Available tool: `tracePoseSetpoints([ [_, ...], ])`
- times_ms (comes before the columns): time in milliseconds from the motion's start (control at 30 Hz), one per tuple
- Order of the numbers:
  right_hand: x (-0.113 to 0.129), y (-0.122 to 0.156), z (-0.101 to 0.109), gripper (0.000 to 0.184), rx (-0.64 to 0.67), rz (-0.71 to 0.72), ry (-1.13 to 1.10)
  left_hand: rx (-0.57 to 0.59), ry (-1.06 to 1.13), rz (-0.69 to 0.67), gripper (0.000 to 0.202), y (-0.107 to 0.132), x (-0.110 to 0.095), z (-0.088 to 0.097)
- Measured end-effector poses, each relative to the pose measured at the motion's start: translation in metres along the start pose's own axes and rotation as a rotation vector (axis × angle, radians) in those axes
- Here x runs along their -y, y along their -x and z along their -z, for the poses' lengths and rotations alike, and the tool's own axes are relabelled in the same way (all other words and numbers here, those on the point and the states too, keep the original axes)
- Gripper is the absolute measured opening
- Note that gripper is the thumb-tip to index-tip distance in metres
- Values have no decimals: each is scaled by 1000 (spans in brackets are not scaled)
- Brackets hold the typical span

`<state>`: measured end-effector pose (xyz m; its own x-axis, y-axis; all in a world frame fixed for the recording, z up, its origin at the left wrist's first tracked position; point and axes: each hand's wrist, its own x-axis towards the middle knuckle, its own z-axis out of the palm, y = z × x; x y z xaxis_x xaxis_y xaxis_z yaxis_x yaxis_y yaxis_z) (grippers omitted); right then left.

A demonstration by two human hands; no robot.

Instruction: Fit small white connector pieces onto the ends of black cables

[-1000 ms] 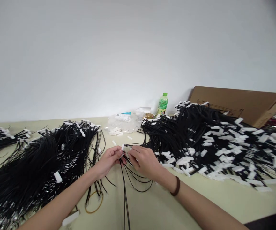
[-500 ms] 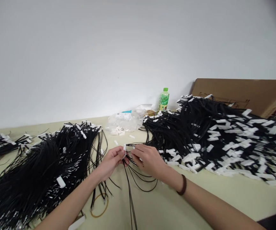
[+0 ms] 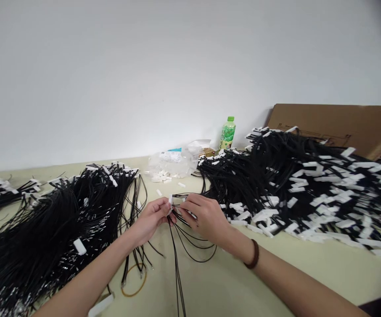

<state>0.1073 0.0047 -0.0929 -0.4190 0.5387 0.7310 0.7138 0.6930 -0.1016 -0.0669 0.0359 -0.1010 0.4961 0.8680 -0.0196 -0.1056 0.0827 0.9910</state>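
Observation:
My left hand point(image 3: 150, 219) pinches a small white connector point(image 3: 170, 200) at the table's middle. Close beside it, my right hand point(image 3: 204, 217) pinches thin black wires point(image 3: 178, 246) that run to that connector and trail down toward me. A dark band sits on my right wrist. Both hands hover just above the pale green table point(image 3: 216, 281), fingertips nearly touching.
A big heap of bare black wires point(image 3: 45, 229) lies to the left. A bigger heap with white connectors point(image 3: 296, 189) fills the right. At the back are a clear bag of white connectors point(image 3: 170, 167), a green bottle point(image 3: 227, 133) and a cardboard box point(image 3: 338, 123). A rubber band point(image 3: 134, 279) lies near me.
The view has drifted a little. My hands stay together on the connector and wires, the fingers of the right hand shifting slightly.

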Motion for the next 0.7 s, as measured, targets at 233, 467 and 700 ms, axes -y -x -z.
tracePoseSetpoints([
  [233,-1,0,0,21,37,-12,-14,3,0,2,28,-1,3,2],
  [467,-1,1,0,22,47,-9,-25,7,-3,6,30,-1,1,-1],
  [700,-6,0,3,22,15,-28,-73,-56,49,-11,29,-1,2,1],
])
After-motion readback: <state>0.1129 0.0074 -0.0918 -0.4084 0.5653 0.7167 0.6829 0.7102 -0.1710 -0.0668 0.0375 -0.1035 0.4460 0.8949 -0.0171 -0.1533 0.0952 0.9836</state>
